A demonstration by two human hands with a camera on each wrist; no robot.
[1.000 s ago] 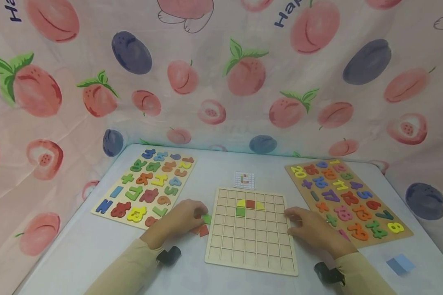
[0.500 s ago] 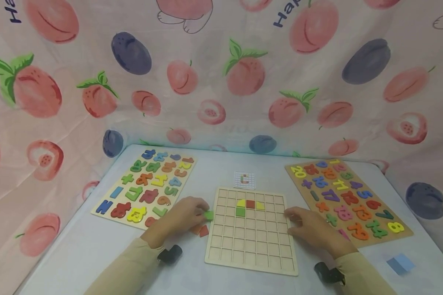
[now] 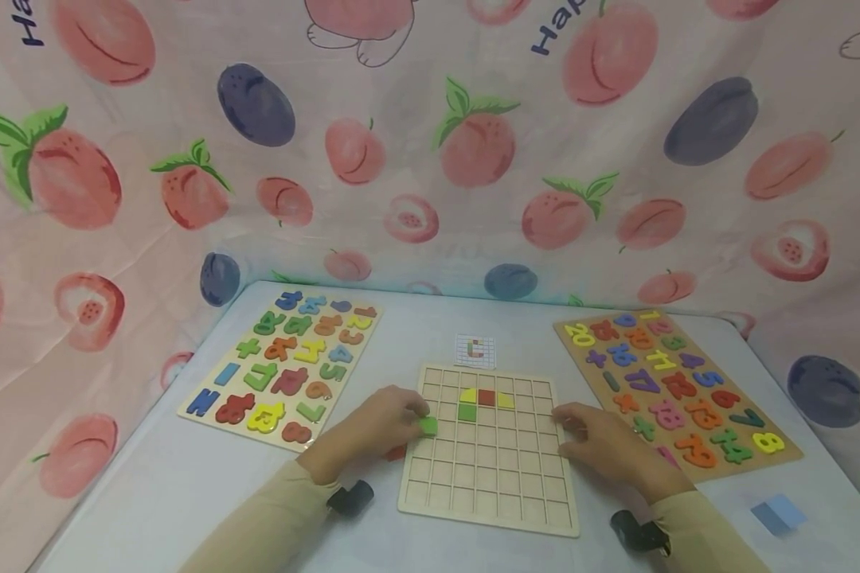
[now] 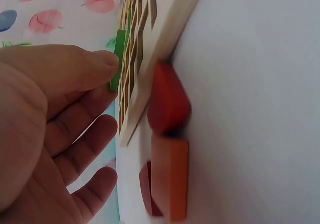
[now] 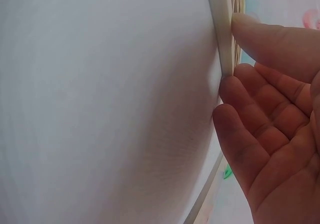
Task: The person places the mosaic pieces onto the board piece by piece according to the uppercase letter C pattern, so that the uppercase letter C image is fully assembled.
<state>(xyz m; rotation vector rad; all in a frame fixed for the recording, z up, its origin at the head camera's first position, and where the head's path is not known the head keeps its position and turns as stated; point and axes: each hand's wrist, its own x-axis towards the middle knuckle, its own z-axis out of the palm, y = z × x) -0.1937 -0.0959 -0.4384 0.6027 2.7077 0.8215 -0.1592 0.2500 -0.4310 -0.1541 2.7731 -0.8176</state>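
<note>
A wooden grid board [image 3: 489, 477] lies in the middle of the white table. It holds a yellow piece [image 3: 468, 395], a red square [image 3: 486, 396], another yellow piece [image 3: 505, 401] and a green square [image 3: 467, 412]. My left hand [image 3: 383, 422] pinches a green tile [image 3: 428, 426] [image 4: 119, 60] over the board's left columns. My right hand [image 3: 598, 442] rests at the board's right edge [image 5: 222, 29], thumb on the rim and fingers loosely curled, holding nothing.
Red and orange loose pieces [image 4: 167, 149] lie against the board's left edge. A small pattern card [image 3: 474, 349] sits behind the board. Number puzzle boards lie at the left [image 3: 283, 362] and right [image 3: 670, 386]. A blue card [image 3: 777, 513] lies near the front right. A fruit-print cloth surrounds the table.
My left hand lifted the green tile from beside the loose pieces and carried it right, over the board's left columns. The right hand stayed put.
</note>
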